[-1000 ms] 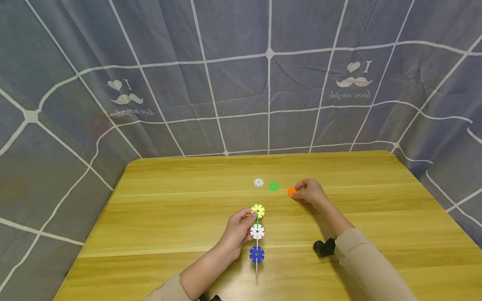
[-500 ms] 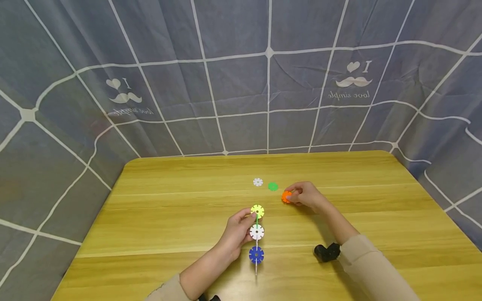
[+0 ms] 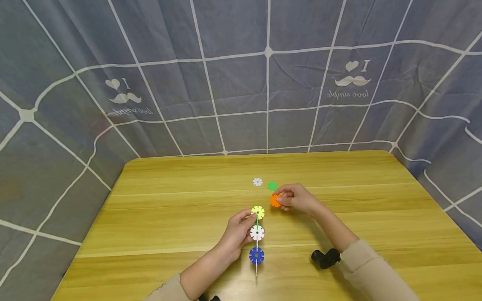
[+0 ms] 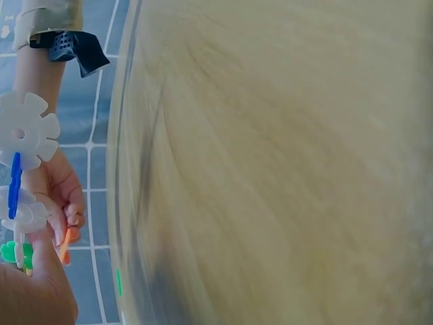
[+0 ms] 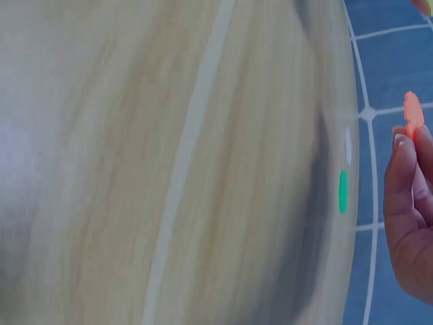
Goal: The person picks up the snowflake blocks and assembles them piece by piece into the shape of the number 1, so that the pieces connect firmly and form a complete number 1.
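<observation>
My left hand [image 3: 238,232] grips a chain of notched plastic discs near its far end. Along it show a yellow disc [image 3: 257,212], a green disc seen edge-on [image 3: 257,221], a white disc [image 3: 257,233] and a blue disc [image 3: 257,255], with pale discs edge-on between and below them. In the left wrist view a pale disc [image 4: 26,128] stands at the chain's near end. My right hand [image 3: 297,198] pinches an orange notched disc [image 3: 275,200] between thumb and fingers. The orange disc is just right of the yellow one, apart from it.
A white disc [image 3: 257,182] and a green disc [image 3: 273,186] lie flat on the wooden table [image 3: 180,209], beyond the hands. Black wrist devices [image 3: 325,258] are at both forearms. A grey curtain [image 3: 241,83] with white lines hangs behind the table.
The right hand has lifted the orange disc from the table and carried it left and nearer, towards the yellow disc. My left hand and the chain have stayed almost still.
</observation>
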The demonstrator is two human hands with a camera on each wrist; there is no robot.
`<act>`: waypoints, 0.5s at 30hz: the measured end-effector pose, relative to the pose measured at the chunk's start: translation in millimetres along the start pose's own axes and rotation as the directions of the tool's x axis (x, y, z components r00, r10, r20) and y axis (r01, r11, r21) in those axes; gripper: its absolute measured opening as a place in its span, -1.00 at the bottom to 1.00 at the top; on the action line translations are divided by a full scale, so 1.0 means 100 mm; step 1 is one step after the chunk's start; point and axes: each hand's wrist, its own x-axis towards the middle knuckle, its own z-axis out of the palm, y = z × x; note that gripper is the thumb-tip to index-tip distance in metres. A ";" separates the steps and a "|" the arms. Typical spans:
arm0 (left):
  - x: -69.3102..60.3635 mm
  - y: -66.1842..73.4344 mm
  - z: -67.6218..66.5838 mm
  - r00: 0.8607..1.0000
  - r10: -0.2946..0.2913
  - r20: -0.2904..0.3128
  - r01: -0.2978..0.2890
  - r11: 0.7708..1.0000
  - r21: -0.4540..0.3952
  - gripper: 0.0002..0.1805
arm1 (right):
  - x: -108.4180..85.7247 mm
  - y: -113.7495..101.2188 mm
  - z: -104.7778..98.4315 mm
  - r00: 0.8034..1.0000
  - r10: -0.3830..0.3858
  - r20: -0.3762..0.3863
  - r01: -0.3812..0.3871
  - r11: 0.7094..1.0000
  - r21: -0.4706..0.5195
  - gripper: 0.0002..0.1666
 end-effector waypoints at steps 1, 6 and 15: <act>0.00 0.00 0.00 1.000 0.000 0.001 0.000 1.000 0.000 -0.65 | 0.00 -0.01 0.02 1.000 -0.004 0.006 0.003 1.000 0.012 -0.74; 0.01 -0.02 0.01 1.000 -0.003 0.003 0.003 1.000 0.001 -0.66 | 0.00 -0.07 0.09 0.998 -0.042 0.047 0.038 0.996 0.083 -0.76; 0.01 -0.04 0.02 1.000 -0.004 0.010 0.004 1.000 0.015 -0.66 | 0.01 -0.15 0.18 0.995 -0.070 0.076 0.058 0.987 0.149 -0.78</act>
